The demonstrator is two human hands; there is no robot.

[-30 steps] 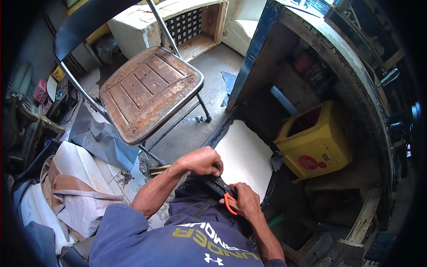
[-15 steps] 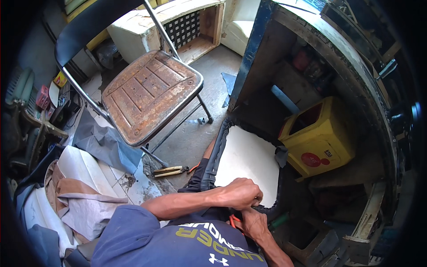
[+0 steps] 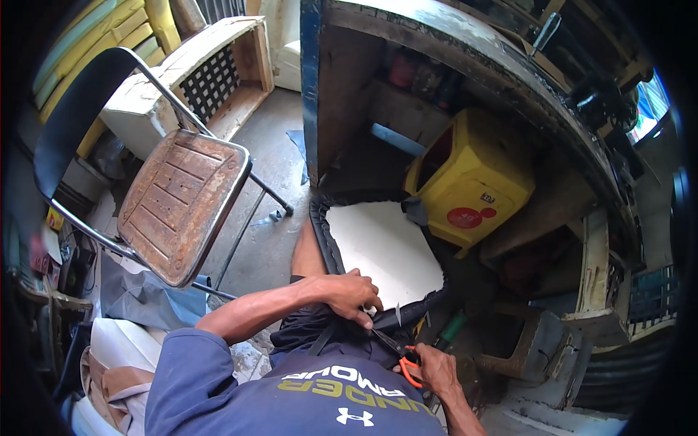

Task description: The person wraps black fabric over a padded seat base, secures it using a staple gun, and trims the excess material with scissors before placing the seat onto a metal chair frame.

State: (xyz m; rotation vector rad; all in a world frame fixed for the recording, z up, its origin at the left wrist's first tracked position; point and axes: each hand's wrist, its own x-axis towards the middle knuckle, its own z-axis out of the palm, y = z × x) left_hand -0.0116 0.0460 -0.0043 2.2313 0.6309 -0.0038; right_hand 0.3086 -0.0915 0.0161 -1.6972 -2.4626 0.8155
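A seat pad with a pale board face and a gathered black cover edge lies across my lap. At its near edge is my left hand, its thumb and fingers pinched together. A small white bit shows by the fingertips, but what they grip is hard to make out. My right hand holds scissors by their orange handles, right of the lap. Their dark blades point up and left, with the tips close to my left thumb.
On the left stands a folding chair with a rusty seat pan. A yellow plastic box sits under a worn workbench at right. Behind the chair is a wooden frame with webbing. Loose fabric lies at lower left.
The view has swung to the right. My hands, close together at the pad's near edge before, are now apart. The right hand has moved right and down, and the scissor blades now show.
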